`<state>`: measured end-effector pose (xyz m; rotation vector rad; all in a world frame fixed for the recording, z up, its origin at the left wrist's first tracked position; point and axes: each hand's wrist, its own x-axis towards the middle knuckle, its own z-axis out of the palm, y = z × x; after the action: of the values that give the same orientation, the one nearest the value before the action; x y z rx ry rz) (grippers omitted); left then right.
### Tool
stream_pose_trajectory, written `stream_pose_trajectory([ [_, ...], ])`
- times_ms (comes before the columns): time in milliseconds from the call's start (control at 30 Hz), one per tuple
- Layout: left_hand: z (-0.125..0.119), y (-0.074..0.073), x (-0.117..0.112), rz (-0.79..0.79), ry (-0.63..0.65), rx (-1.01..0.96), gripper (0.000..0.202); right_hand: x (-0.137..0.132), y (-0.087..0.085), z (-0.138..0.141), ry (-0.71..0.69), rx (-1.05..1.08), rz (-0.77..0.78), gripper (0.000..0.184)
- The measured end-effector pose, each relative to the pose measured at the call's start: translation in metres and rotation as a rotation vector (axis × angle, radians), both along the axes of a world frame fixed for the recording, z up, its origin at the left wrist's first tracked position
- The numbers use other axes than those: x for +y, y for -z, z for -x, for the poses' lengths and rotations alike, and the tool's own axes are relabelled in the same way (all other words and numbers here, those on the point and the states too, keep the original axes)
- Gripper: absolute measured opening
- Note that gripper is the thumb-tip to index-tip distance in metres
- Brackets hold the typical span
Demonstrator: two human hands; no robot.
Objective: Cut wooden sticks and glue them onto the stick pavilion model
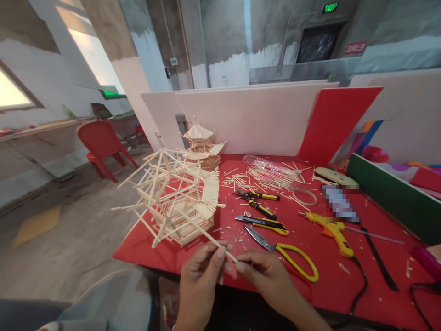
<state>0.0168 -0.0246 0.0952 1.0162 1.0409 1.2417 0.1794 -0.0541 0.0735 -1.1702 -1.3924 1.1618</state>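
A thin wooden stick [206, 235] runs from my fingers up to a large unfinished stick-built pagoda model [179, 197] on the red table [310, 285]. My left hand [203, 271] pinches the stick near its lower end. My right hand [262, 271] pinches the very end of the same stick. Both hands are at the table's near edge, just in front of the model. A smaller finished pagoda model [201, 145] stands behind the large one.
Right of the model lie yellow-handled scissors [285, 253], a yellow utility knife [263, 224], yellow pliers [257, 202], a yellow glue gun [330, 230] with black cord, and loose sticks beside a clear bag [272, 172]. White and red boards stand behind. A red chair [101, 145] is at left.
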Motion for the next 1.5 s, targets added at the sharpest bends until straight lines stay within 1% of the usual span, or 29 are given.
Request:
stream_pose_trajectory([
  [100,0.0,0.002,-0.002,0.024,-0.013,-0.008,0.029,-0.004,-0.001,0.006,-0.082,0.059,0.04,0.026],
  [267,0.004,0.008,-0.004,0.058,-0.017,-0.008,0.027,-0.009,0.002,0.005,-0.094,0.101,0.129,0.028],
  [433,0.004,0.01,-0.004,0.044,-0.008,0.025,0.029,-0.012,0.0,0.009,-0.097,0.064,0.114,0.031],
  [500,0.005,0.009,-0.004,0.044,-0.001,0.036,0.029,-0.014,-0.002,0.005,-0.127,-0.008,0.099,0.034],
  [533,0.005,0.008,-0.005,0.039,0.006,0.045,0.029,-0.013,-0.004,0.0,-0.16,-0.085,0.078,0.037],
  [600,0.003,0.008,-0.006,0.012,0.036,0.088,0.028,-0.005,-0.009,-0.015,-0.18,-0.378,0.004,0.045],
  [633,0.002,0.009,-0.006,-0.008,0.064,0.123,0.027,0.004,-0.011,-0.025,-0.157,-0.558,-0.039,0.048],
  [667,0.0,0.01,-0.006,-0.03,0.098,0.162,0.026,0.016,-0.014,-0.035,-0.064,-0.773,-0.075,0.048],
  [700,-0.002,0.012,-0.006,-0.045,0.138,0.201,0.026,0.03,-0.015,-0.044,0.019,-0.868,-0.078,0.041],
  [767,-0.008,0.02,-0.004,-0.036,0.21,0.253,0.03,0.067,-0.016,-0.058,0.109,-0.961,-0.067,0.028],
  [800,-0.011,0.025,-0.001,-0.001,0.228,0.262,0.033,0.086,-0.014,-0.062,0.116,-1.004,-0.056,0.024],
  [833,-0.013,0.03,0.001,0.041,0.21,0.259,0.036,0.105,-0.011,-0.064,0.102,-1.042,-0.047,0.023],
  [933,-0.015,0.046,0.012,0.164,0.123,0.272,0.037,0.154,-0.001,-0.06,0.01,-1.117,-0.011,0.033],
  [1000,-0.013,0.054,0.019,0.212,0.095,0.274,0.037,0.176,0.005,-0.056,-0.043,-1.131,0.012,0.036],
  [1067,-0.011,0.057,0.024,0.248,0.083,0.257,0.036,0.189,0.007,-0.057,-0.085,-1.114,0.034,0.036],
  [1133,-0.01,0.058,0.027,0.298,0.081,0.23,0.036,0.198,0.007,-0.065,-0.122,-1.064,0.052,0.034],
  [1233,-0.01,0.057,0.031,0.374,0.081,0.195,0.036,0.204,0.004,-0.086,-0.147,-0.931,0.08,0.034],
  [1367,-0.014,0.056,0.038,0.37,0.07,0.179,0.035,0.207,0.002,-0.106,-0.097,-0.71,0.118,0.035],
  [1500,-0.022,0.06,0.05,0.362,0.109,0.166,0.039,0.203,-0.002,-0.111,-0.013,-0.513,0.14,0.034],
])
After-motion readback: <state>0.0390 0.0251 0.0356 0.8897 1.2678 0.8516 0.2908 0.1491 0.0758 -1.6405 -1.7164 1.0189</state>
